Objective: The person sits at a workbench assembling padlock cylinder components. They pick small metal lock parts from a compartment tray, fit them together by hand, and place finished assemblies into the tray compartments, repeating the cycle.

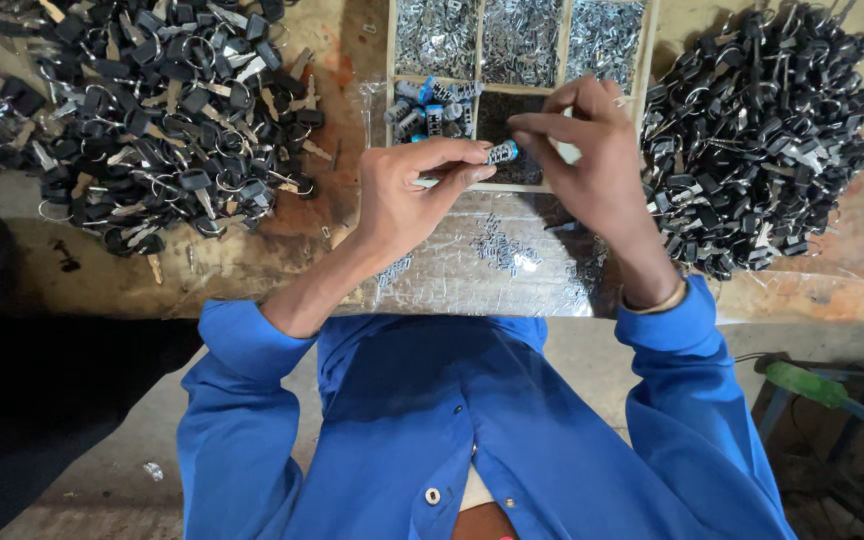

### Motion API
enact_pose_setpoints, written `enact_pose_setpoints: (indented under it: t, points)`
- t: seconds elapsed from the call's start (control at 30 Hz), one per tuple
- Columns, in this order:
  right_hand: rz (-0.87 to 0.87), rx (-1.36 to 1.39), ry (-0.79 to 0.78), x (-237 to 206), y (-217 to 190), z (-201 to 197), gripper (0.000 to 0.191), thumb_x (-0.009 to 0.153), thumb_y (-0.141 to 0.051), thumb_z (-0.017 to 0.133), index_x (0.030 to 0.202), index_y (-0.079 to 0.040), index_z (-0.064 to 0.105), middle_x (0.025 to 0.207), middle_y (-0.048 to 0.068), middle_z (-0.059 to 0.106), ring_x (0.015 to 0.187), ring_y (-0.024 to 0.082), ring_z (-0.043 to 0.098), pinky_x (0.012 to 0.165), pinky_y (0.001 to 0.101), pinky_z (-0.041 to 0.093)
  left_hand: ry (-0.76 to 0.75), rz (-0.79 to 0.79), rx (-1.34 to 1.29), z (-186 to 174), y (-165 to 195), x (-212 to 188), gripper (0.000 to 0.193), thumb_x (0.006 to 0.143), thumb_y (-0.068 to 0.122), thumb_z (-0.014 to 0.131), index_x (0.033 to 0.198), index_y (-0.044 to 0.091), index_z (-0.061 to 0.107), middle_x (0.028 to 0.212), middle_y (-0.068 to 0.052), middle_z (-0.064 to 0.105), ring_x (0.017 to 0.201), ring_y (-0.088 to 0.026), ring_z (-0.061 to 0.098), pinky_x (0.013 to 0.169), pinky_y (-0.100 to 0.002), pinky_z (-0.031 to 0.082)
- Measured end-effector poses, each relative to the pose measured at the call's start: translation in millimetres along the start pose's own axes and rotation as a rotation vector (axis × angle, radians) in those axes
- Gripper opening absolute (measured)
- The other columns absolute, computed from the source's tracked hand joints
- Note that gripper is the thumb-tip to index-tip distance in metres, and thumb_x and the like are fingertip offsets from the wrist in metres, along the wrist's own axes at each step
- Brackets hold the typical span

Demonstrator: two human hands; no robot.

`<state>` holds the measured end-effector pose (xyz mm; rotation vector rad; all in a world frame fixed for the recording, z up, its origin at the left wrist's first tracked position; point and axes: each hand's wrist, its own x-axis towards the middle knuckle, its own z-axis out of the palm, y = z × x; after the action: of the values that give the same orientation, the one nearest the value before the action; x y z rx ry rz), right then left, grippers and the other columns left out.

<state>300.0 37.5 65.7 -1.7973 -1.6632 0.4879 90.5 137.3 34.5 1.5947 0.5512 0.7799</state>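
Left heap (pixel 167 110): upper left of the frame; a loose pile of black-headed keys on wire rings, spread flat so that single pieces can be picked off its edge.
Workbench (pixel 282 240): worn, stained brown top running across the upper half of the frame; bare wood shows between the heaps.
Left hand (pixel 407 195): centre of the frame, fingers curled closed; thumb and forefinger pinch a small cylinder (pixel 500 152), silver with a blue end, held level just above the near edge of the tray, apparently so both hands can meet on it.
Plastic sheet (pixel 492 265): centre, shiny film laid on the bench under the hands; small metal bits (pixel 500 248) lie scattered on it, probably caught there instead of lost in the wood.
Divided tray (pixel 562 60): top centre, a wooden-framed box; its upper compartments hold bright metal parts sorted by kind, a lower left one holds more blue-ended cylinders (pixel 432 105).
Right hand (pixel 592 165): right of centre, fingers partly closed and pointing left; fingertips touch the blue end of the cylinder. Whether it holds a separate piece cannot be told.
Right heap (pixel 762 130): upper right; a second pile of black-headed keys, within reach.
Room: lower frame shows blue sleeves and a grey floor; a green-handled tool (pixel 802 385) lies lower right.
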Motion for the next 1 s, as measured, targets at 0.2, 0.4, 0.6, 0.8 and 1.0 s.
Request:
enact_pose_setpoints:
  t: [0.2, 0.4, 0.6, 0.8, 1.0]
  points:
    - [-0.075, -0.298, 0.008, 3, 3, 7, 0.016, 0.088, -0.013, 0.086, 0.101, -0.012, 0.078, 0.099, 0.005, 0.059, 0.099, 0.028, 0.051, 0.09, 0.0425, 0.038, 0.0, -0.002, 0.006, -2, 2, 0, 0.016, 0.094, 0.001, 0.079, 0.11, -0.001, 0.075, 0.108, -0.012, 0.079, 0.097, -0.015, 0.078, 0.084, -0.027, 0.065]
    - [-0.066, -0.196, 0.022, 2, 0, -4, 0.012, 0.099, -0.011, 0.083, 0.105, -0.009, 0.073, 0.101, 0.006, 0.059, 0.101, 0.029, 0.05, 0.092, 0.043, 0.038, 0.001, 0.007, 0.01, -1, 1, 1, 0.016, 0.094, 0.001, 0.08, 0.11, -0.001, 0.075, 0.108, -0.011, 0.079, 0.099, -0.016, 0.079, 0.085, -0.027, 0.066]
    - [-0.133, -0.164, 0.003, 4, -1, -8, 0.013, 0.101, -0.01, 0.081, 0.106, -0.005, 0.07, 0.104, 0.007, 0.062, 0.104, 0.03, 0.052, 0.096, 0.0435, 0.04, 0.0, -0.024, 0.043, -1, 3, 1, 0.016, 0.094, 0.002, 0.08, 0.108, 0.0, 0.076, 0.108, -0.01, 0.079, 0.097, -0.015, 0.079, 0.083, -0.027, 0.066]
    - [-0.083, 0.125, 0.01, 4, 1, -9, 0.01, 0.103, -0.006, 0.079, 0.111, -0.005, 0.073, 0.109, 0.007, 0.068, 0.103, 0.024, 0.061, 0.098, 0.0394, 0.042, -0.002, -0.018, 0.044, -1, 3, 2, 0.016, 0.093, 0.003, 0.08, 0.108, 0.0, 0.076, 0.108, -0.01, 0.079, 0.097, -0.015, 0.079, 0.083, -0.027, 0.066]
    - [-0.187, -0.067, -0.017, 7, 2, -9, 0.017, 0.094, -0.005, 0.084, 0.109, -0.005, 0.078, 0.103, 0.01, 0.068, 0.099, 0.028, 0.058, 0.09, 0.0374, 0.045, 0.004, -0.001, 0.045, -1, 2, 2, 0.016, 0.093, 0.002, 0.081, 0.108, 0.0, 0.076, 0.107, -0.01, 0.079, 0.096, -0.015, 0.079, 0.083, -0.027, 0.066]
